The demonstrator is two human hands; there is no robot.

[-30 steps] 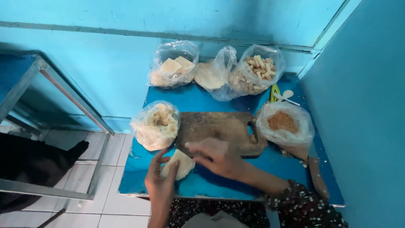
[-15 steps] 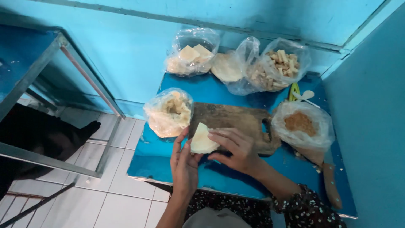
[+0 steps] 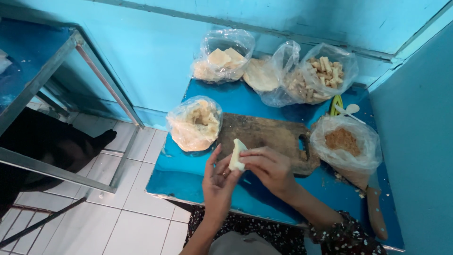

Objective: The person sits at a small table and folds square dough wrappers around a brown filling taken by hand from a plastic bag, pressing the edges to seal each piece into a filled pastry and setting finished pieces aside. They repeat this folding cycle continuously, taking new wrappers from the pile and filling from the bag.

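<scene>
My 2 hands pinched 1 pale dough piece together: left hand, right hand. They hovered above the blue tabletop, beside the wooden board.

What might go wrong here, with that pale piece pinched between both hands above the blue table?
The pale folded piece is held only by fingertips of the left hand and right hand, near the table's front edge; a slip might drop it onto the tiled floor. The knife lies close to the right forearm; an elbow might knock it. The open bag of brown crumbs could tip.
</scene>
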